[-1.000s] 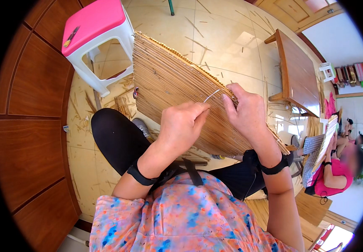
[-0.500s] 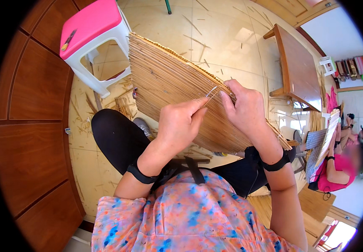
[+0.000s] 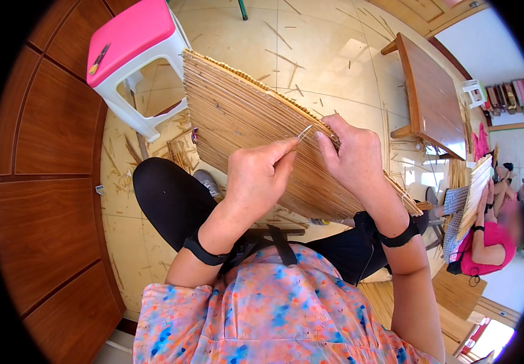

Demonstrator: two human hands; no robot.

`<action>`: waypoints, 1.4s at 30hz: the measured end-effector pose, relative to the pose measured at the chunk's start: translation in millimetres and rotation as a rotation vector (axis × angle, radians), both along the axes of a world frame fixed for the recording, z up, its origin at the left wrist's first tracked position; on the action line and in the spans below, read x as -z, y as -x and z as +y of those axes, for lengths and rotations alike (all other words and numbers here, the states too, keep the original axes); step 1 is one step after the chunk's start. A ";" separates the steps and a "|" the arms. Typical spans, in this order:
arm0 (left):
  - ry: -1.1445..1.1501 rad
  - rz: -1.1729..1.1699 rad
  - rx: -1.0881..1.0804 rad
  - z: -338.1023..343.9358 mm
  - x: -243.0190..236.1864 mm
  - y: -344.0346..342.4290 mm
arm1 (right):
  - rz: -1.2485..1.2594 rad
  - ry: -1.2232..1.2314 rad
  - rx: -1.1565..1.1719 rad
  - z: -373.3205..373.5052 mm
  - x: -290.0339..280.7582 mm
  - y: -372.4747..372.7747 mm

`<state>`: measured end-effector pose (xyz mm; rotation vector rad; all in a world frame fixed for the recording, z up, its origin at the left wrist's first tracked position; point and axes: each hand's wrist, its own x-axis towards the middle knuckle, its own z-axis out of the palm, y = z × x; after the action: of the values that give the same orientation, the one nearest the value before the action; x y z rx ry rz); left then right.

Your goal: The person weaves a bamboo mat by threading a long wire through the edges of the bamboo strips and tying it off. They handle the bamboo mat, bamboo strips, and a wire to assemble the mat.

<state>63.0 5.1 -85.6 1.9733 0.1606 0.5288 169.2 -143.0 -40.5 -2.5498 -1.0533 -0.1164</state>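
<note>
A slanted panel of thin tan sticks (image 3: pixel 231 109) is held up over my lap, with a braided, corded edge along its upper right side. My left hand (image 3: pixel 262 170) is pinched on a thin pale strand (image 3: pixel 304 131) against the panel's face, near that edge; whether it is cord or a needle I cannot tell. My right hand (image 3: pixel 350 158) grips the braided edge just right of the strand, thumb on the face and fingers over the rim.
A pink-topped white stool (image 3: pixel 131 39) carries a knife (image 3: pixel 100 57). Stick scraps litter the tiled floor (image 3: pixel 298 24). A low wooden table (image 3: pixel 435 103) stands right; co-workers (image 3: pixel 489 246) sit beside it holding another panel (image 3: pixel 474 194). Wooden cabinet panels (image 3: pixel 50 230) line the left.
The panel has shifted slightly left in view. My left hand has moved a little up and left, and less of the pale strand shows beyond its fingertips.
</note>
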 end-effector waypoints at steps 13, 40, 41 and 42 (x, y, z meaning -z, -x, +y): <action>-0.022 0.005 -0.003 0.7 -0.3 -0.3 | -0.004 0.029 0.004 -1.4 -0.2 1.2; 0.222 0.367 0.248 20.4 -37.7 120.6 | 0.361 0.102 -0.265 -28.7 -36.0 112.5; 0.242 0.378 0.251 20.0 -38.1 124.4 | 0.382 0.046 -0.290 -30.0 -36.7 113.2; 0.246 0.399 0.248 18.3 -35.8 128.0 | 0.402 -0.010 -0.313 -31.0 -35.1 114.6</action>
<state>-65.0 23.4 -49.7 1.8033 0.2141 -0.0493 54.5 -174.0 -5.5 -2.2306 -1.2540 0.4523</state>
